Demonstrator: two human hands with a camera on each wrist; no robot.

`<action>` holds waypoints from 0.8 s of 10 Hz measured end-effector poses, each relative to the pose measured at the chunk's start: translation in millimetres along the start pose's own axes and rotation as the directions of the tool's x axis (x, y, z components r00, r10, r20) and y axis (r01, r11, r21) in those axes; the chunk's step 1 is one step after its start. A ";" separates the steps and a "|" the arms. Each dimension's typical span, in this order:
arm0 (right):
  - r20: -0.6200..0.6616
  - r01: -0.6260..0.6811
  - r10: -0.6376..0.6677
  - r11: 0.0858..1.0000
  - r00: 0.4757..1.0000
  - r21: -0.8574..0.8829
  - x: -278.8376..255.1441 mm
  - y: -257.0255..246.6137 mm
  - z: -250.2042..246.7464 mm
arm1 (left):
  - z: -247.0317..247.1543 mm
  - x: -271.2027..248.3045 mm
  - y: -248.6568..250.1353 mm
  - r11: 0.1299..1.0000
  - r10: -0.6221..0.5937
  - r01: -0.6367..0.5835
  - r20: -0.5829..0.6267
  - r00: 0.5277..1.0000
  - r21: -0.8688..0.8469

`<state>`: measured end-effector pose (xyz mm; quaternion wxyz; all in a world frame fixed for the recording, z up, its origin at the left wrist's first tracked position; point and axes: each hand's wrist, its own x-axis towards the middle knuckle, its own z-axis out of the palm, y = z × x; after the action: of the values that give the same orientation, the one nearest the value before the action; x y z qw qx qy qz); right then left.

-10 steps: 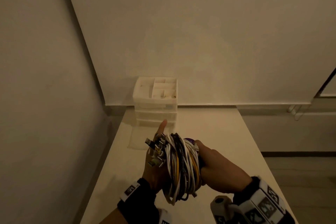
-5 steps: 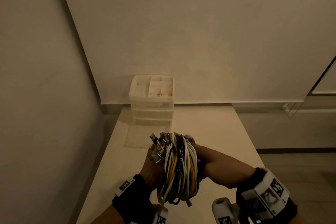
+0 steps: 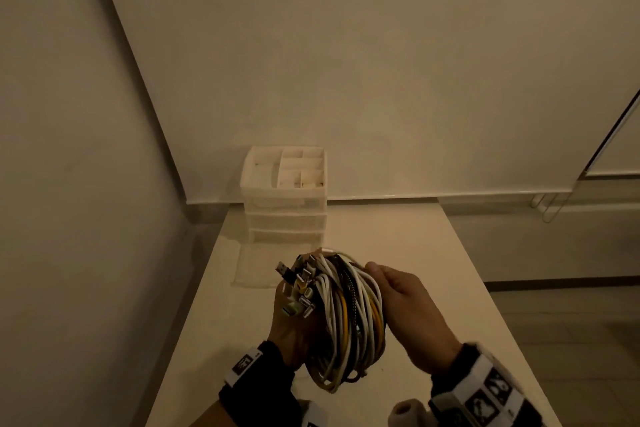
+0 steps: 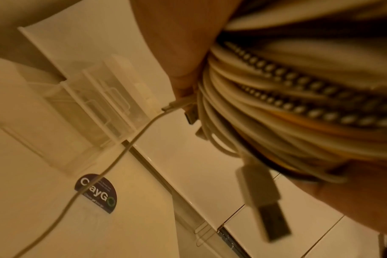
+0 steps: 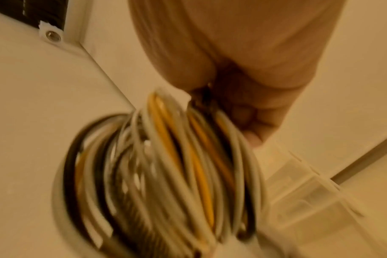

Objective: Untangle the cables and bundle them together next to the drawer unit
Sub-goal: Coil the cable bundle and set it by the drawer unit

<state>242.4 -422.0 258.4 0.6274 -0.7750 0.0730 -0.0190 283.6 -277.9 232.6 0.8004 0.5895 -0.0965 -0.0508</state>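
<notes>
Your left hand (image 3: 294, 329) gripping the coiled cables (image 3: 349, 319) from the left, plugs (image 3: 298, 288) fanning out above it, your right hand (image 3: 408, 312) curling round the coil's right side, bundle hovering above the table (image 3: 433, 253), drawer unit (image 3: 284, 208) standing beyond it at the wall.

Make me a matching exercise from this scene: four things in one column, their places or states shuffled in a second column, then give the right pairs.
Things:
1. cable bundle
2. drawer unit
3. left hand
4. sticker

Places or states:
A. stands at the far left corner of the table, by the wall
B. coiled, held up between both hands above the table
C. lies flat on the tabletop, dark, with white lettering
D. grips the coil on the side where the plug ends stick out

Pairs: 1-B, 2-A, 3-D, 4-C
</notes>
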 end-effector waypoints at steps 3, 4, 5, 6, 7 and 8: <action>-0.209 -0.023 0.067 0.979 0.976 0.202 5.6 13.6 13.3 | -17.3 -6.9 -12.3 0.967 -0.248 0.253 0.142 0.958 -0.014; -0.121 -0.027 0.049 0.984 0.992 0.176 8.2 10.2 8.9 | -13.1 3.3 -6.5 0.989 -0.149 0.149 0.103 0.984 0.007; -0.015 -0.051 0.052 0.996 0.999 0.072 11.6 4.1 -0.2 | -13.0 13.2 -0.1 0.990 0.037 -0.059 0.166 0.985 0.127; 0.052 0.014 -0.007 0.990 0.999 -0.137 15.6 -4.9 -8.8 | -10.6 13.7 3.1 0.986 0.019 -0.056 0.230 0.973 0.154; 0.153 0.068 -0.011 0.924 0.988 -0.377 20.0 -11.2 -14.4 | -8.1 11.5 4.3 0.978 -0.042 -0.011 0.244 0.969 0.210; 0.227 0.078 0.022 0.903 0.974 -0.422 20.2 -16.2 -20.1 | -6.7 9.8 3.0 0.960 -0.155 0.097 0.211 0.965 0.262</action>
<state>261.4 -441.0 277.3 0.4456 -0.8919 -0.0079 0.0768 294.5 -272.6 234.4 0.6984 0.6806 -0.1560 -0.1569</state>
